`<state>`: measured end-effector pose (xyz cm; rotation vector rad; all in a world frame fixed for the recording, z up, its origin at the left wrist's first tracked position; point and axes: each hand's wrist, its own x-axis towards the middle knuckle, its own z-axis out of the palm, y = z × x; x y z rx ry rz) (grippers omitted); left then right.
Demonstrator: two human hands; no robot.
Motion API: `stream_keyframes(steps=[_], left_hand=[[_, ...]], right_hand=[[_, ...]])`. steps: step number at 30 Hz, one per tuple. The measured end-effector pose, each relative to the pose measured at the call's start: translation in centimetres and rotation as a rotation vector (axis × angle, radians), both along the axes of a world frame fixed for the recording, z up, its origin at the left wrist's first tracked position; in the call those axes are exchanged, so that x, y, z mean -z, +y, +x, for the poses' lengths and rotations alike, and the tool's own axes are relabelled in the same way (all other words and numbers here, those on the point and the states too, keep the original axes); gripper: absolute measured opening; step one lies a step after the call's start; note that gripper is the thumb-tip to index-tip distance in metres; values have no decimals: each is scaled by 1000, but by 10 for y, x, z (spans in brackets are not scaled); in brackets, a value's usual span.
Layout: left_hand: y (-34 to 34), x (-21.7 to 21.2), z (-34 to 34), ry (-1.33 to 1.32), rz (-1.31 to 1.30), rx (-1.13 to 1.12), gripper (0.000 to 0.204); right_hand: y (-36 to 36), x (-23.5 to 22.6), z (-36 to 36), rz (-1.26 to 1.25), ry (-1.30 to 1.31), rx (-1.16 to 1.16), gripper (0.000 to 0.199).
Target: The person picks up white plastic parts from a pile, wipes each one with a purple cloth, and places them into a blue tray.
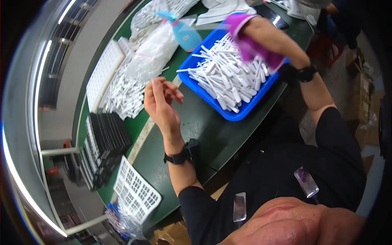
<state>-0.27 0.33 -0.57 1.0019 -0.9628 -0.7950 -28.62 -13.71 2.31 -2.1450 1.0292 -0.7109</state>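
Observation:
A purple cloth (248, 50) is bunched in my right hand (267, 34), over the far right part of a blue plastic tray (233, 117). Motion blurs the cloth, and it hides most of my right fingers. White plastic stick-like pieces with thicker ends (230, 77) fill the tray in a loose heap. My left hand (162, 102) hovers left of the tray, fingers loosely bent and apart, with nothing visible in it. Beside that hand, further left, lies another pile of small white pieces (128, 92).
A blue spray bottle (185, 34) stands beyond the tray, near clear plastic bags (153, 55). White perforated trays (104, 75), stacked black trays (108, 134) and a white grid panel (136, 190) line the left of the green table (157, 171). A dark flat device (271, 17) lies at the back.

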Motion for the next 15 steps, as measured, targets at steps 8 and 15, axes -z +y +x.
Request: stream_keyframes(steps=[8, 15], left_hand=[[-21, 33, 33, -287, 241, 21, 26], [-8, 71, 145, -1240, 553, -647, 19]], right_hand=[[-107, 93, -65, -177, 189, 435, 41], [-66, 28, -25, 134, -741, 419, 49]])
